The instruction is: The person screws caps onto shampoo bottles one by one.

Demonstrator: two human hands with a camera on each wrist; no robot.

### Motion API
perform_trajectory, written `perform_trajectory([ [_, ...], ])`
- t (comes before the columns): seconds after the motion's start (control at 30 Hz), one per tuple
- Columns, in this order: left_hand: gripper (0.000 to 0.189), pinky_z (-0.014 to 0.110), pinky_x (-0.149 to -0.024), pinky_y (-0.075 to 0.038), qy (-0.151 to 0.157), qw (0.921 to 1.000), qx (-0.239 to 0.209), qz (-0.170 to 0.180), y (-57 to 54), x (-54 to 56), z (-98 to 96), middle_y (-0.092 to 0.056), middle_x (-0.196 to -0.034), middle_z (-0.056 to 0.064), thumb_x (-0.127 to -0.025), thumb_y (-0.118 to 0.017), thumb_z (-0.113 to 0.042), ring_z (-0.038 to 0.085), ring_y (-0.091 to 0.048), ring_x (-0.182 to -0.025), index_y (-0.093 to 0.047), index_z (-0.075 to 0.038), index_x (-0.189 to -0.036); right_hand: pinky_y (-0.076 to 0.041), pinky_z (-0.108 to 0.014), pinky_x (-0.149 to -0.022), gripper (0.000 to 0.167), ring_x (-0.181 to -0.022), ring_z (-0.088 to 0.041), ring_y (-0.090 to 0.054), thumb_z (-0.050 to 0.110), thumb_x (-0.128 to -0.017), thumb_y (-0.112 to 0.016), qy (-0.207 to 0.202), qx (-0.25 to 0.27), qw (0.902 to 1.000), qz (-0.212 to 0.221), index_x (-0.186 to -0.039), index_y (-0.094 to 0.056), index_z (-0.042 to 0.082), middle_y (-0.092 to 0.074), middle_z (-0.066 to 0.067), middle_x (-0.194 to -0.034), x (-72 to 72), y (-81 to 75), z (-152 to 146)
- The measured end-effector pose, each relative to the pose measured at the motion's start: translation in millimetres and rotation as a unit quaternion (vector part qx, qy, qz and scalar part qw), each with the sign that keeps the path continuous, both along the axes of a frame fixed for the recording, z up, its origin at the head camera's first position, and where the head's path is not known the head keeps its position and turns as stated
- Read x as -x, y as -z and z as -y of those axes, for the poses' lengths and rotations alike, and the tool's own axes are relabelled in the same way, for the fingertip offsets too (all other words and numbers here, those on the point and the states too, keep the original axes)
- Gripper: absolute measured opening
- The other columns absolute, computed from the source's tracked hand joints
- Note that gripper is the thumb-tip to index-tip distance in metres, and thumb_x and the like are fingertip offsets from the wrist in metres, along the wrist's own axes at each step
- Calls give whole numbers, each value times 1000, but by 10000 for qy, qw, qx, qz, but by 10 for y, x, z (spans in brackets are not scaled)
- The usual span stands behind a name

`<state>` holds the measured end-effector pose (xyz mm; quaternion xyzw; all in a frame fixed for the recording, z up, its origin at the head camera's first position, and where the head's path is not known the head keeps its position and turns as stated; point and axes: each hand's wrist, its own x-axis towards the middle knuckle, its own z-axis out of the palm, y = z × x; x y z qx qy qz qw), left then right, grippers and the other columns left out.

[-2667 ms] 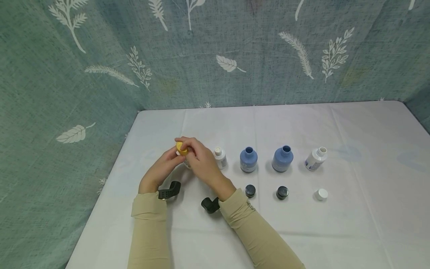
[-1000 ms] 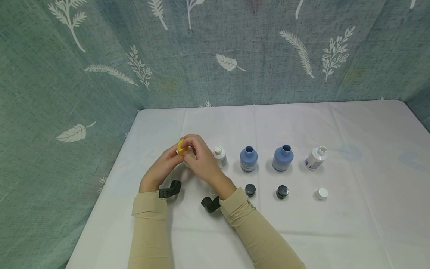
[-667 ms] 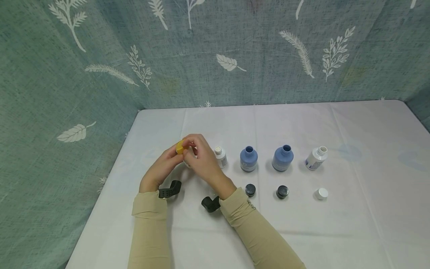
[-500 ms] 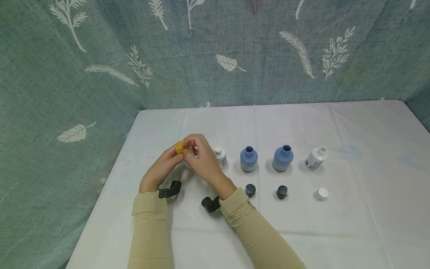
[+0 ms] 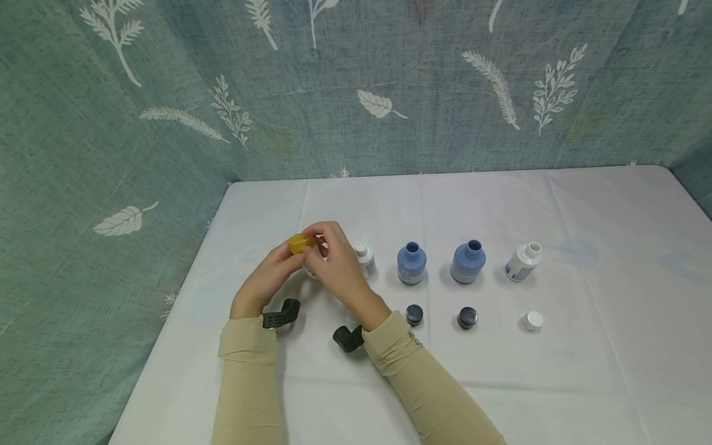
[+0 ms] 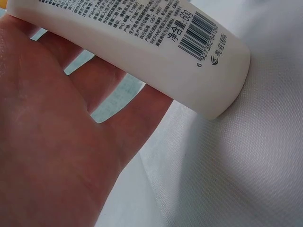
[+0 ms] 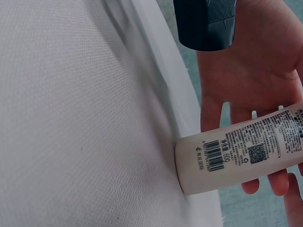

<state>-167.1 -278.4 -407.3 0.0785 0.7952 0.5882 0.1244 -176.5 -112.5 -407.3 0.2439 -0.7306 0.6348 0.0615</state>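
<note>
A white bottle (image 6: 137, 52) with dark print and a barcode stands on the white cloth, tilted in both wrist views. My left hand (image 5: 267, 278) holds it near the top; in the right wrist view the fingers of that left hand (image 7: 251, 75) pass behind the bottle (image 7: 227, 163). On top sits a yellow cap (image 5: 299, 243), which my right hand (image 5: 342, 269) pinches between thumb and fingers from the right. In the head view both hands hide most of the bottle. Only a sliver of yellow cap (image 6: 3, 4) shows in the left wrist view's corner.
Right of my hands stand a small white bottle (image 5: 365, 259), two uncapped blue bottles (image 5: 411, 264) (image 5: 468, 262) and an uncapped white bottle (image 5: 523, 262). Nearer lie two black caps (image 5: 414, 315) (image 5: 468, 318) and a white cap (image 5: 532, 321). A leaf-patterned curtain (image 5: 423, 111) hangs behind the table.
My right fingers have shifted slightly on the yellow cap. The cap has turned and tipped, and more of it shows to the left. Left hand and the other bottles stay put.
</note>
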Motion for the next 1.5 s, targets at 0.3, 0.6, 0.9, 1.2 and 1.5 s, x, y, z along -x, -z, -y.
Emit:
perform_trajectory([
  [0.3,44,48,-100,-24,61,9998,-85,-196,-46,8,-22,-39,-134,10,-94,-46,-23,22,-34,-122,-38,-6,-133,-43,-28,-74,20,-90,-12,-45,15,-84,-56,255,-369,9985,-311,-104,-55,17,-44,6,-108,5,11,7],
  [0.6,43,46,-100,-24,41,9998,-19,-180,-44,24,-10,-42,-132,7,-93,-47,-27,19,-34,-122,-42,-7,-130,-39,-23,-69,18,-85,-14,-46,17,-84,-56,359,-516,9973,-386,-102,-57,18,-44,6,-107,-12,-17,-3],
  [0.9,43,50,-100,-22,-7,9998,98,-145,-197,-74,-89,-42,-132,11,-93,-47,-27,22,-32,-124,-42,-4,-130,-42,-21,-72,18,-87,-5,-45,13,-91,-45,261,-277,9974,-618,-98,-61,15,-45,4,-103,-17,-19,-10],
  [1.2,45,50,-99,-24,13,9990,378,-240,-32,-12,66,-41,-133,2,-91,-50,-34,19,-31,-124,-43,-16,-131,-43,-20,-74,20,-97,-4,-47,5,-88,-46,72,-137,9977,-660,-94,-63,14,-47,5,-110,-11,-38,23],
  [1.5,43,51,-100,-20,80,9993,357,-31,-113,-47,18,-39,-134,0,-90,-53,-32,18,-28,-126,-46,-18,-130,-42,-25,-83,17,-113,-2,-44,8,-90,-44,-773,231,9967,-19,-93,-60,12,-50,12,-124,-9,-43,-23],
])
